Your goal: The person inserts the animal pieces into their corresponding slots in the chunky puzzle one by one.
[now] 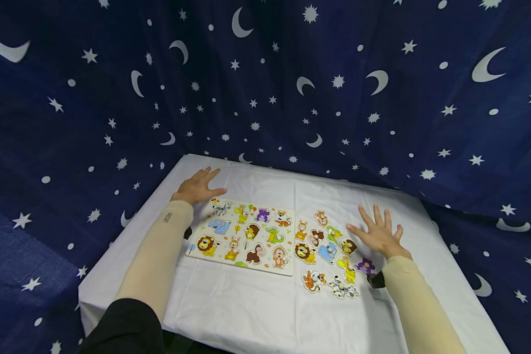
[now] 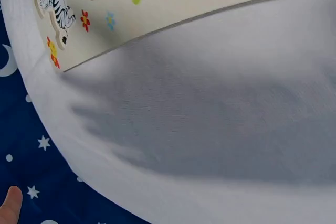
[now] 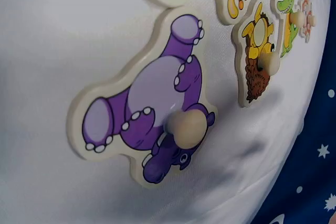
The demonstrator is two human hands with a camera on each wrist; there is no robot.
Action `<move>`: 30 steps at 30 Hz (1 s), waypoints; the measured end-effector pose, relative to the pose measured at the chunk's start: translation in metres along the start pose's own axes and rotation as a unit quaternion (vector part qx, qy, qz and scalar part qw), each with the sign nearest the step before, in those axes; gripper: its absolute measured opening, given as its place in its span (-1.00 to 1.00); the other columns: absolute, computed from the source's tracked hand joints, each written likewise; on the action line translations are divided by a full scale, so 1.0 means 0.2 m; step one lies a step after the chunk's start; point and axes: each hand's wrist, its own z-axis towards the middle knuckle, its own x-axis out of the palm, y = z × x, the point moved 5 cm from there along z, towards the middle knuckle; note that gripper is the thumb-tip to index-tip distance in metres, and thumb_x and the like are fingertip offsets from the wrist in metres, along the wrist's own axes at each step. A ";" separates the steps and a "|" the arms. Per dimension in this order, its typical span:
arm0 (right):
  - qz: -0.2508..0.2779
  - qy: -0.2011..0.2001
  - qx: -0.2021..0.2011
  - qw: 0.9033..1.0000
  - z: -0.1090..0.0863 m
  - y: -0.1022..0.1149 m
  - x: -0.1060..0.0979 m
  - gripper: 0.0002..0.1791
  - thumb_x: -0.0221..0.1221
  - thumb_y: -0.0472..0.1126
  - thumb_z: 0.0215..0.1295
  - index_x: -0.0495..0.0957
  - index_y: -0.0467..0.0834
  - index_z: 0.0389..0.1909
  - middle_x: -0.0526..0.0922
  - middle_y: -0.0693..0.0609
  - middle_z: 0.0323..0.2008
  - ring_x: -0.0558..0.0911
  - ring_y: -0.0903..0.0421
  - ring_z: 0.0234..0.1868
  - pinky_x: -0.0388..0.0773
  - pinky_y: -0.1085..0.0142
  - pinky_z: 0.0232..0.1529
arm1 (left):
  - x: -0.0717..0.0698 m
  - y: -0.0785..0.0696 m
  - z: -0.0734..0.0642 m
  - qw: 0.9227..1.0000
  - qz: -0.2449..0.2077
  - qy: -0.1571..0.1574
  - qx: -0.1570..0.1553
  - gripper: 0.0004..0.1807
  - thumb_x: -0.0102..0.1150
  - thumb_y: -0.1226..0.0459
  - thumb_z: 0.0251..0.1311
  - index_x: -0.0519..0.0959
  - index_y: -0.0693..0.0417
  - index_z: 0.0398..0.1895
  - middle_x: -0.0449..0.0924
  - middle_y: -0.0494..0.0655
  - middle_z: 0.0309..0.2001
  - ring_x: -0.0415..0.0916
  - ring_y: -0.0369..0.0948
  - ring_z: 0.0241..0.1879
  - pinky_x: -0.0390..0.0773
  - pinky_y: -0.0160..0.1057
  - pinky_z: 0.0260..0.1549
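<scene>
A wooden animal puzzle board (image 1: 287,271) lies flat on the cloth, with matching animal pictures in its recesses. My left hand (image 1: 199,187), fingers spread, is above the board's far left corner and holds nothing; a fingertip (image 2: 11,205) shows in the left wrist view. Over the right side of the table my right hand (image 1: 380,238) is also spread and holds nothing. Nearest to it are the purple hippo piece (image 3: 157,87) and the hedgehog piece (image 3: 254,51), each with a round wooden knob. Beside them lie a giraffe (image 1: 348,271), an elephant (image 1: 327,252) and a crocodile piece (image 1: 334,233).
More knobbed pieces lie loose right of the board: a lion (image 1: 305,253), a tiger (image 1: 314,281), a zebra (image 1: 343,288) and several others. White cloth (image 1: 243,305) covers the table. A dark blue curtain (image 1: 265,83) with moons and stars hangs behind and at the sides.
</scene>
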 end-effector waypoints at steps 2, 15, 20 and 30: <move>-0.001 0.000 0.000 1.000 0.00 0.00 0.01 0.05 -0.19 0.55 0.32 -0.28 0.07 0.61 -0.55 -0.29 0.55 -0.59 -0.43 0.49 -0.63 -0.55 0.19 | 0.01 0.02 -0.01 1.000 0.001 0.001 -0.004 0.01 -0.06 -0.42 0.21 -0.05 -0.21 0.62 -0.16 0.12 0.62 -0.19 0.13 0.59 0.01 0.35 0.41; 0.010 0.005 -0.002 1.000 -0.02 -0.01 0.04 0.06 -0.15 0.55 0.31 -0.21 0.02 0.61 -0.52 -0.31 0.55 -0.54 -0.46 0.50 -0.61 -0.55 0.19 | 0.03 0.06 -0.05 0.999 -0.036 0.009 -0.018 0.06 0.04 -0.44 0.14 -0.05 -0.27 0.62 -0.20 0.09 0.63 -0.18 0.14 0.59 0.05 0.35 0.40; 0.009 0.007 -0.008 1.000 -0.01 0.01 0.06 0.04 -0.14 0.53 0.32 -0.19 0.03 0.61 -0.48 -0.32 0.56 -0.51 -0.47 0.50 -0.62 -0.55 0.20 | 0.06 0.09 -0.05 0.999 -0.041 0.010 -0.024 0.15 0.02 -0.55 0.00 -0.07 -0.34 0.61 -0.21 0.04 0.63 -0.13 0.15 0.58 0.10 0.38 0.37; 0.010 -0.003 -0.007 1.000 -0.03 0.03 0.07 0.01 -0.12 0.51 0.34 -0.16 0.04 0.61 -0.40 -0.33 0.57 -0.44 -0.48 0.51 -0.55 -0.56 0.21 | 0.04 0.07 -0.07 0.998 -0.067 0.005 -0.007 0.16 0.25 -0.42 -0.02 -0.04 -0.33 0.61 -0.19 0.06 0.63 -0.10 0.18 0.57 0.09 0.33 0.40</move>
